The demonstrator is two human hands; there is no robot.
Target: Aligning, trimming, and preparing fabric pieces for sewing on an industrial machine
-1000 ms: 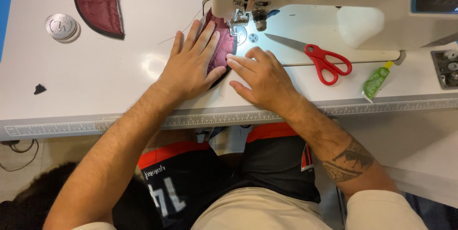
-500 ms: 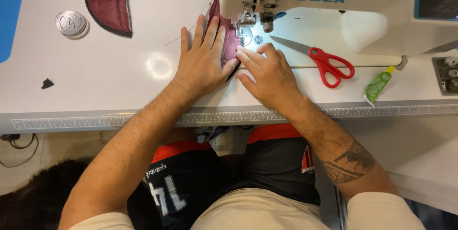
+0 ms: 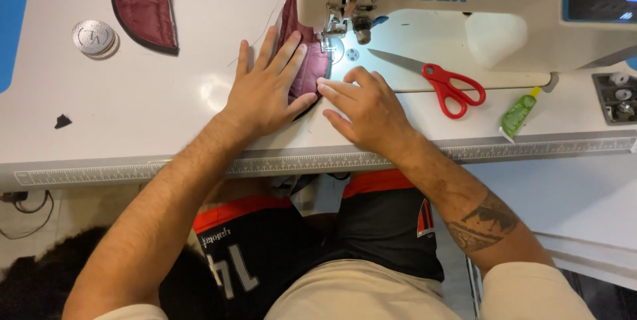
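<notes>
Pressing flat with open fingers, our left hand (image 3: 269,87) pinned the maroon quilted piece (image 3: 306,61) under the sewing machine's (image 3: 464,8) presser foot at twelve o'clock. Our right hand (image 3: 365,104), fingers open too, touched its edge, with red scissors (image 3: 444,84) lying at three o'clock.

One head-worn camera looks steeply down from just above the person, close over the white bench (image 3: 166,127), facing the sewing machine (image 3: 464,8) across it, with the lap below.
</notes>
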